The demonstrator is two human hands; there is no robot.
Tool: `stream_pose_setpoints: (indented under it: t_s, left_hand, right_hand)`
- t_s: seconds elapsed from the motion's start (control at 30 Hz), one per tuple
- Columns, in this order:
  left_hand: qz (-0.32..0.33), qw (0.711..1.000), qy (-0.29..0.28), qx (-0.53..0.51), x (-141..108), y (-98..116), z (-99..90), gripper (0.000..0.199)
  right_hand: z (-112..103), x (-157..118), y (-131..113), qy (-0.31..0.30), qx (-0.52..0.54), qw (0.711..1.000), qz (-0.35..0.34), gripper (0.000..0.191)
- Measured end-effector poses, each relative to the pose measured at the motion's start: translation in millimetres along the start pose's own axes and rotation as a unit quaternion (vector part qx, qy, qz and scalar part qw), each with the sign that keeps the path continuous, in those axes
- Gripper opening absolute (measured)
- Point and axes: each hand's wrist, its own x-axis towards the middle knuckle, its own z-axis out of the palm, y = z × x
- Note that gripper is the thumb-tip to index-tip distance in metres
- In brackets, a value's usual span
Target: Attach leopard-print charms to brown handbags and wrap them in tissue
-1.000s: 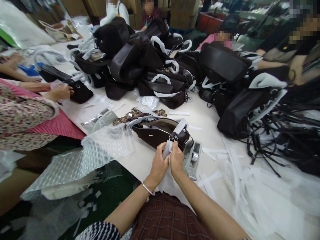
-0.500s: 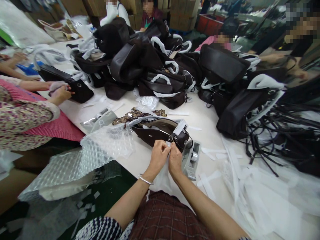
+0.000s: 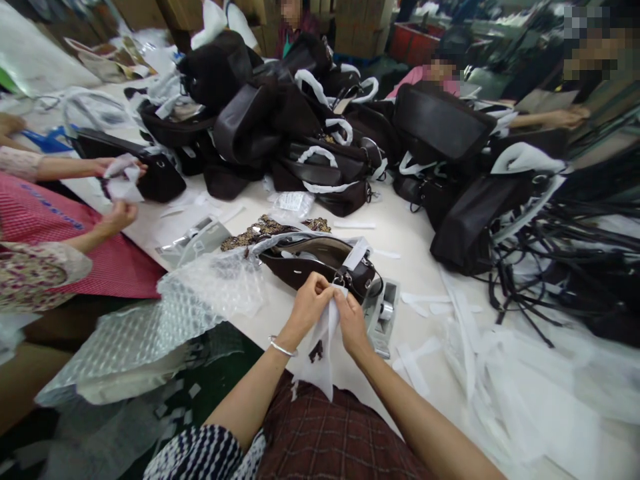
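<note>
A dark brown handbag (image 3: 280,267) lies on the white table, its top gaping and its handle covered in white wrapping. At its near right end, my left hand (image 3: 313,300) and my right hand (image 3: 353,320) pinch a strip of white wrapping paper (image 3: 327,347) beside a metal ring. The strip hangs down towards my apron, and a small dark piece shows through or beside it. Both hands have their fingers closed on the strip's upper end. A grey tape dispenser (image 3: 384,317) stands just right of my right hand.
Dark handbags (image 3: 300,127) are piled across the back. Bubble wrap (image 3: 150,340) hangs over the table edge at left, near a second tape dispenser (image 3: 195,240). Loose straps (image 3: 530,267) and white paper strips (image 3: 415,370) lie at right. A co-worker's hands (image 3: 117,217) handle white paper at left.
The white strip now hangs long and visible between my hands, which have shifted slightly apart. At left, the co-worker's hands have separated, spreading a piece of white paper.
</note>
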Motion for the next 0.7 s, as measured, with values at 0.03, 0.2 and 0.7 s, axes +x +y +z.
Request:
stream_pose_setpoints:
  t_s: [0.03, 0.2, 0.7]
  left_hand:
    - [-0.016, 0.999, 0.016, -0.047, -2, -4, 1.4, 0.013]
    - [-0.087, 0.987, 0.055, -0.121, -22, -15, 5.8, 0.028]
    - [-0.051, 0.988, 0.036, 0.139, -46, -22, 20.8, 0.021]
  right_hand:
    - [1, 0, 1, -0.001, 0.029, 1.0, 0.011, 0.045]
    - [8, -2, 6, 0.015, 0.074, 0.997, 0.027, 0.039]
    - [24, 0, 5, 0.081, -0.007, 0.996, -0.026, 0.042]
